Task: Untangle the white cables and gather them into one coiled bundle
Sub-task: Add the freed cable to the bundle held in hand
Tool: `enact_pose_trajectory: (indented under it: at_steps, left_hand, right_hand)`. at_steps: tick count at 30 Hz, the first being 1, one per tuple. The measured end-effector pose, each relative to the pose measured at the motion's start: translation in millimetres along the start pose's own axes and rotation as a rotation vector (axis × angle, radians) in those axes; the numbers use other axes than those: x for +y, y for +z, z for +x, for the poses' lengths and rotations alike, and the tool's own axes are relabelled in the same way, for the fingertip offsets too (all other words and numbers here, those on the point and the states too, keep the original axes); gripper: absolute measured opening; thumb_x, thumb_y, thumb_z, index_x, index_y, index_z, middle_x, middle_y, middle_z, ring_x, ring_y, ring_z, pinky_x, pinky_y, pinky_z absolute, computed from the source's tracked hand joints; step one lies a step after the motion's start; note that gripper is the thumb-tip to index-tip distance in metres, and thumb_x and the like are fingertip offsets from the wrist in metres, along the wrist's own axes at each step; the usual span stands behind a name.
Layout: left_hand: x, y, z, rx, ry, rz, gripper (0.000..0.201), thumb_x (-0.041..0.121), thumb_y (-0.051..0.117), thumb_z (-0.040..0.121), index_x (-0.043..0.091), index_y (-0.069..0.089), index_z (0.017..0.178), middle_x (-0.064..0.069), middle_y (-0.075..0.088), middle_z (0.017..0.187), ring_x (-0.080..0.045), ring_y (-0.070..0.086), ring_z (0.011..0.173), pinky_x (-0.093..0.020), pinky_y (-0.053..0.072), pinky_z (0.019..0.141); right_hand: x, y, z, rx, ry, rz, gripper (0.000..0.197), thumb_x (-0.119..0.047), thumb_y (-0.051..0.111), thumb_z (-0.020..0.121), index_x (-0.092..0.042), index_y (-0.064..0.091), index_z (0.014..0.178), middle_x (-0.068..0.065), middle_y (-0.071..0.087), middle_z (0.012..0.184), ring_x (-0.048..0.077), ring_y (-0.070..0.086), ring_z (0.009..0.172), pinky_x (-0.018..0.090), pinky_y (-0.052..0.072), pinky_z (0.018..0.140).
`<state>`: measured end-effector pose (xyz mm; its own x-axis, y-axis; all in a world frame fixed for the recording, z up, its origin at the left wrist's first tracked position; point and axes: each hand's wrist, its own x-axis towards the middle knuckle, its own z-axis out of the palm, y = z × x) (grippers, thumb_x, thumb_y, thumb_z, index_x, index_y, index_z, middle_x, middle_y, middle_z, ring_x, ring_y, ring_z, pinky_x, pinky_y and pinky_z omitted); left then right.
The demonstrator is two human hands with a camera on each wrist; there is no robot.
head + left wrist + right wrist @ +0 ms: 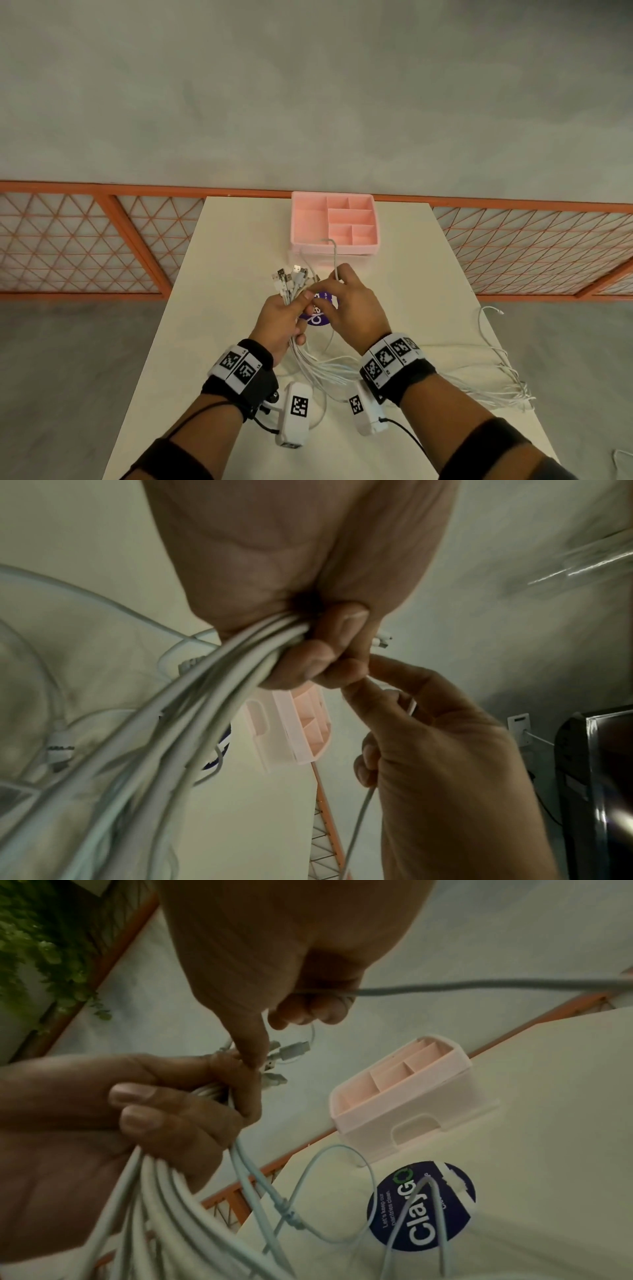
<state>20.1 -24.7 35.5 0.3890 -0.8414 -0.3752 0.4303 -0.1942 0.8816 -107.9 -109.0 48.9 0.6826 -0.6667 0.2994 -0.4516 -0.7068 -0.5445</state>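
Cables (325,371): white, the bunch you hold shows silver plug ends.
Organiser box (335,222): pale pink all over, dividers included.
Round sticker (421,1206): dark navy with white lettering and a green ring mark.
Bench (219,308): plain cream-white.
Wrist bands (394,356): black, carrying white tags with black square-code patterns on your wrists.
Railing (85,240): orange frame, orange triangle lattice.
Floor (308,85): mottled grey.
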Motion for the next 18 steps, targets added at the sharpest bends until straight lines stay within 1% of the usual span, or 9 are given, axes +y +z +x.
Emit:
enact_pose_trajectory:
  at_steps: [2,4,9,11,12,13,15,17,18]
  left_hand:
    - [0,-1,-1,0.005,-0.007,-0.012,0.024,0.026,0.060,0.098,0.003,0.067,0.094,-0.002,0.060,0.069,-0.013,0.031,0.045,-0.025,0.033,0.043]
    - [0,-1,-2,-0.011,-0.004,-0.005,0.024,0.027,0.059,0.099,0.004,0.067,0.094,-0.002,0.062,0.071,-0.013,0.031,0.044,-0.025,0.033,0.043]
    - [-3,-8,-3,-0.029,0.012,0.023,0.021,0.025,0.056,0.101,0.007,0.061,0.092,-0.004,0.062,0.077,-0.011,0.031,0.042,-0.023,0.033,0.043]
    - [-6,-10,-1,-0.007,0.002,0.021,0.020,0.026,0.055,0.101,0.010,0.064,0.094,-0.004,0.061,0.077,-0.011,0.030,0.043,-0.023,0.032,0.043]
    - [-7,-12,0,0.015,-0.008,0.008,0.020,0.027,0.055,0.101,0.010,0.064,0.094,-0.003,0.060,0.076,-0.011,0.030,0.043,-0.023,0.032,0.043]
    - [-9,-14,1,0.045,-0.021,-0.011,0.020,0.027,0.054,0.101,0.011,0.063,0.093,-0.002,0.058,0.073,-0.011,0.030,0.043,-0.023,0.032,0.042]
    - [-14,-20,3,0.112,-0.051,-0.062,0.023,0.030,0.054,0.101,0.013,0.059,0.086,0.000,0.051,0.066,-0.010,0.030,0.041,-0.022,0.031,0.041]
    - [-17,-25,2,0.161,-0.073,-0.142,0.027,0.032,0.052,0.102,0.016,0.054,0.080,0.003,0.041,0.058,-0.009,0.029,0.039,-0.022,0.031,0.041]
    - [-17,-27,2,0.180,-0.073,-0.194,0.028,0.033,0.051,0.102,0.017,0.052,0.079,0.005,0.038,0.055,-0.009,0.029,0.039,-0.021,0.030,0.041]
  right_hand:
    - [2,-2,2,-0.020,0.019,-0.007,0.013,-0.031,0.066,0.091,-0.022,0.073,0.099,-0.011,0.038,0.092,0.022,0.058,0.067,0.041,0.053,0.060]
    - [6,-9,6,-0.024,-0.001,-0.025,0.014,-0.030,0.066,0.091,-0.018,0.071,0.096,-0.009,0.042,0.091,0.021,0.057,0.067,0.041,0.052,0.062]
    - [20,-43,30,0.178,0.093,0.030,0.010,-0.022,0.067,0.091,-0.012,0.065,0.089,-0.003,0.046,0.094,0.003,0.046,0.067,0.028,0.044,0.068]
    - [24,-60,39,0.259,0.129,0.051,0.008,-0.019,0.065,0.092,-0.012,0.063,0.088,-0.003,0.047,0.093,-0.003,0.047,0.068,0.018,0.039,0.067]
    - [26,-69,43,0.313,0.151,0.068,0.007,-0.017,0.064,0.092,-0.012,0.063,0.087,-0.002,0.048,0.092,-0.004,0.047,0.070,0.013,0.037,0.066]
    - [29,-77,47,0.371,0.186,0.096,0.006,-0.016,0.064,0.092,-0.013,0.062,0.086,-0.002,0.051,0.089,-0.002,0.048,0.070,0.012,0.037,0.066]
    - [40,-96,52,0.484,0.273,0.167,0.008,-0.016,0.063,0.092,-0.016,0.061,0.085,-0.003,0.057,0.079,0.004,0.051,0.067,0.015,0.040,0.062]
    - [60,-114,50,0.582,0.372,0.200,0.007,-0.018,0.062,0.093,-0.017,0.059,0.087,-0.005,0.059,0.071,0.009,0.053,0.062,0.017,0.042,0.057]
    - [75,-122,47,0.626,0.431,0.210,0.006,-0.020,0.061,0.094,-0.017,0.059,0.089,-0.003,0.061,0.072,0.012,0.056,0.063,0.020,0.046,0.059]
